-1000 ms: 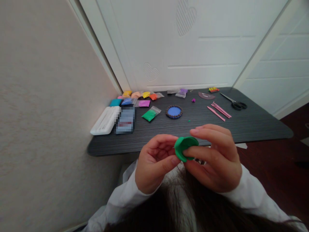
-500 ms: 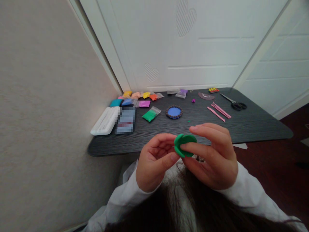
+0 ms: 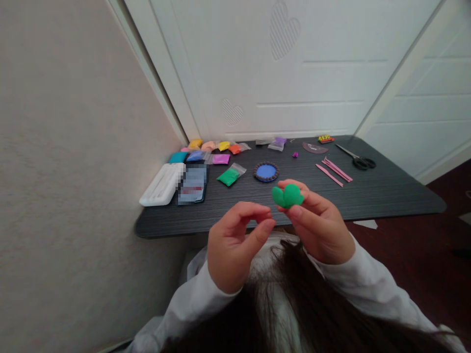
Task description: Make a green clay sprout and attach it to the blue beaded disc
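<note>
My right hand [image 3: 320, 228] pinches a green modelling-clay piece [image 3: 289, 196] of overlapping rounded lobes, like petals or leaves, above the table's front edge. Its thumb is on the near side, with the other fingers behind the clay. Just to the left, my left hand [image 3: 235, 245] is empty, its curved fingers and thumb slightly apart and not touching the clay. Beyond the hands lies a blue disc [image 3: 265, 171] ringed with small brown balls. A bag of green clay [image 3: 230, 175] rests left of that disc.
On the dark table [image 3: 228, 215], several bags of coloured clay line the back left. A white case [image 3: 164, 184] and a phone [image 3: 193, 184] lie at the left. Pink tools [image 3: 336, 169], scissors [image 3: 358, 159] and a small purple piece [image 3: 295, 155] are on the right.
The green clay has left my left hand's fingers. My right hand has lifted it up and forward and turned it, so its rounded outer side shows.
</note>
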The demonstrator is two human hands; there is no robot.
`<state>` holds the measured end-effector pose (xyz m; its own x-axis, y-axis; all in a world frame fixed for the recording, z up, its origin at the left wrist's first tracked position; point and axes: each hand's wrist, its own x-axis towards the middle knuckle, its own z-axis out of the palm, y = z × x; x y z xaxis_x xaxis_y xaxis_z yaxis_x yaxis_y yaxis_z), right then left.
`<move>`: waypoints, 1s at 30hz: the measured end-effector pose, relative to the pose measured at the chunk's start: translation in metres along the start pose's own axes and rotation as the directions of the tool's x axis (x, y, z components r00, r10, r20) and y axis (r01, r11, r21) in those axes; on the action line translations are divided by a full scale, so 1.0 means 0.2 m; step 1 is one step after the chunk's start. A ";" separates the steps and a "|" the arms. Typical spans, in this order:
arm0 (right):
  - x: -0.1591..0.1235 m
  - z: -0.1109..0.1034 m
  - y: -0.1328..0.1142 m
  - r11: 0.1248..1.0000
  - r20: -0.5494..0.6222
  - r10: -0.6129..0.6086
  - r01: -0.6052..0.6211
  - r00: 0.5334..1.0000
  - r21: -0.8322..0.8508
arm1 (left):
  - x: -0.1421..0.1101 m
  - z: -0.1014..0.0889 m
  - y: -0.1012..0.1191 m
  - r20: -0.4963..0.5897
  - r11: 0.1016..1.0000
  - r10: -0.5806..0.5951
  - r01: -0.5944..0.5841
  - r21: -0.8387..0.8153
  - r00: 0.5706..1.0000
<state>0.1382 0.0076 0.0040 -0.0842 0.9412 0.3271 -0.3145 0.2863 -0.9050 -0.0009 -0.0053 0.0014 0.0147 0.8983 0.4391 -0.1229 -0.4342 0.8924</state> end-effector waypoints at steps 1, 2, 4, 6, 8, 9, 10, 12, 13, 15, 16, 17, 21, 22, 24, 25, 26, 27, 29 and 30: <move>0.00 0.00 0.01 0.998 0.011 0.045 -0.046 0.999 0.046 | 0.00 0.00 0.01 -0.016 0.995 0.062 -0.061 0.082 0.998; 0.00 0.01 0.01 0.994 0.023 0.076 -0.077 0.997 0.080 | 0.01 0.01 0.02 -0.018 0.983 0.112 -0.108 0.146 0.994; -0.01 0.02 0.01 0.985 0.055 0.100 -0.107 0.993 0.132 | 0.01 0.01 0.04 -0.009 0.966 0.149 -0.144 0.213 0.989; -0.01 0.03 0.01 0.978 0.087 0.106 -0.120 0.990 0.171 | 0.01 0.01 0.05 -0.021 0.964 0.140 -0.131 0.232 0.990; -0.02 0.03 0.01 0.972 0.116 0.106 -0.127 0.988 0.196 | 0.01 0.02 0.05 -0.042 0.962 0.124 -0.109 0.249 0.991; -0.02 0.03 0.01 0.971 0.126 0.103 -0.127 0.987 0.202 | 0.01 0.02 0.04 -0.052 0.960 0.118 -0.101 0.261 0.992; -0.02 0.03 0.01 0.971 0.130 0.098 -0.124 0.987 0.206 | 0.01 0.02 0.04 -0.059 0.956 0.115 -0.094 0.276 0.992; -0.02 0.02 0.01 0.973 0.122 0.084 -0.107 0.989 0.202 | 0.01 0.01 0.04 -0.067 0.945 0.119 -0.092 0.313 0.991; -0.02 0.03 0.01 0.977 0.111 0.074 -0.094 0.991 0.194 | 0.02 0.01 0.04 -0.069 0.937 0.128 -0.098 0.335 0.989; -0.02 0.03 0.02 0.985 0.087 0.047 -0.061 0.995 0.163 | 0.02 0.01 0.04 -0.069 0.917 0.152 -0.115 0.382 0.986; -0.02 0.03 0.02 0.989 0.075 0.030 -0.040 0.997 0.143 | 0.02 0.01 0.04 -0.071 0.906 0.167 -0.125 0.404 0.983; -0.02 0.04 0.02 0.993 0.065 0.009 -0.017 0.998 0.121 | 0.02 0.00 0.04 -0.075 0.896 0.179 -0.131 0.423 0.981; -0.03 0.05 0.03 0.997 0.048 -0.065 0.064 0.997 0.040 | 0.02 0.00 0.04 -0.099 0.881 0.203 -0.137 0.453 0.974; -0.03 0.05 0.02 0.997 0.051 -0.074 0.073 0.996 0.022 | 0.03 -0.01 0.04 -0.102 0.883 0.203 -0.137 0.450 0.974; -0.03 0.05 0.02 0.997 0.059 -0.080 0.081 0.995 -0.009 | 0.03 -0.01 0.03 -0.109 0.888 0.201 -0.134 0.439 0.974; -0.03 0.05 0.02 0.996 0.061 -0.082 0.083 0.995 -0.023 | 0.03 -0.01 0.03 -0.110 0.891 0.198 -0.132 0.434 0.974; -0.03 0.05 0.01 0.996 0.062 -0.082 0.084 0.995 -0.035 | 0.03 -0.01 0.03 -0.110 0.893 0.196 -0.130 0.431 0.974; -0.03 0.05 0.01 0.995 0.062 -0.083 0.085 0.995 -0.046 | 0.03 -0.02 0.03 -0.107 0.894 0.193 -0.130 0.430 0.975; -0.03 0.05 0.01 0.994 0.056 -0.087 0.091 0.995 -0.067 | 0.03 -0.02 0.03 -0.097 0.895 0.189 -0.131 0.426 0.977; -0.03 0.05 0.01 0.993 0.055 -0.088 0.092 0.995 -0.078 | 0.03 -0.02 0.03 -0.095 0.897 0.183 -0.127 0.425 0.978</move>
<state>0.1283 0.0007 0.0021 -0.1083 0.9012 0.4197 -0.2464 0.3847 -0.8896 -0.0048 -0.0028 0.0083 -0.1024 0.8059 0.5832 0.3092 -0.5314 0.7887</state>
